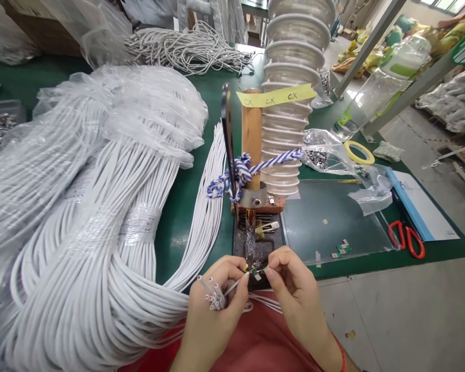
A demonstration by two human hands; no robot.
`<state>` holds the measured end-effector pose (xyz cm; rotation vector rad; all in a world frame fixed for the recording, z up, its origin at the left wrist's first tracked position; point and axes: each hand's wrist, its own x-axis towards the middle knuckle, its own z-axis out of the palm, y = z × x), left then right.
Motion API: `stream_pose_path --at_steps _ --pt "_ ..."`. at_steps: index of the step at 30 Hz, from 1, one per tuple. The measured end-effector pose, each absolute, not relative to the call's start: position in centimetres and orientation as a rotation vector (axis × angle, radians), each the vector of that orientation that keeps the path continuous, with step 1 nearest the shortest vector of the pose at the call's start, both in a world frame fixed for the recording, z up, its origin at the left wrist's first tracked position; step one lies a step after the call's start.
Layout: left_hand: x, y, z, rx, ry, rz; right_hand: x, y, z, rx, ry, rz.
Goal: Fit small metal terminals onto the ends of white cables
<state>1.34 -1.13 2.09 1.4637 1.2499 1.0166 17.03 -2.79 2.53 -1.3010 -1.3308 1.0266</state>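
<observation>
My left hand (213,320) is closed around several white cables (215,297), whose cut ends stick out over the thumb. Between its thumb and forefinger, one cable end is pinched against a tiny green circuit board (254,271). My right hand (294,289) closes finger and thumb on a thin wire (261,270) at the board's right side. Just above stands a soldering iron (251,134) with a wooden handle, tip down, tied with blue-and-white rope (275,161). The tip's end is close to the board; whether they touch I cannot tell. Below lies a dark, stained tray (271,245).
Big bundles of white cable (81,248) fill the left side. A ribbed transparent hose (282,129) rises behind the iron. On the right lie small green boards (343,249), red-handled scissors (408,240), yellow tape (359,153) and a water bottle (380,88).
</observation>
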Motion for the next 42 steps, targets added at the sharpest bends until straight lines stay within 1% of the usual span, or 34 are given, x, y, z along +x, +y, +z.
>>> stream_pose_path --at_steps 7,16,25,33,42 --pt "1.1 -0.9 2.7 1.496 1.266 1.022 16.1 -2.6 2.2 -1.196 -1.284 1.002" --pt "1.2 -1.1 3.0 1.552 1.304 1.091 15.6 -2.6 2.2 -1.169 -1.305 0.892" --pt "1.2 -0.8 3.6 1.55 1.28 1.111 15.6 -2.5 2.3 -1.141 -1.312 0.856" --pt "1.0 -1.1 2.4 1.456 1.29 1.041 15.8 -3.0 1.5 -1.198 -1.321 0.913" --pt "1.1 -1.2 1.4 1.415 1.288 1.002 16.2 -3.0 1.3 -1.265 -1.33 0.842"
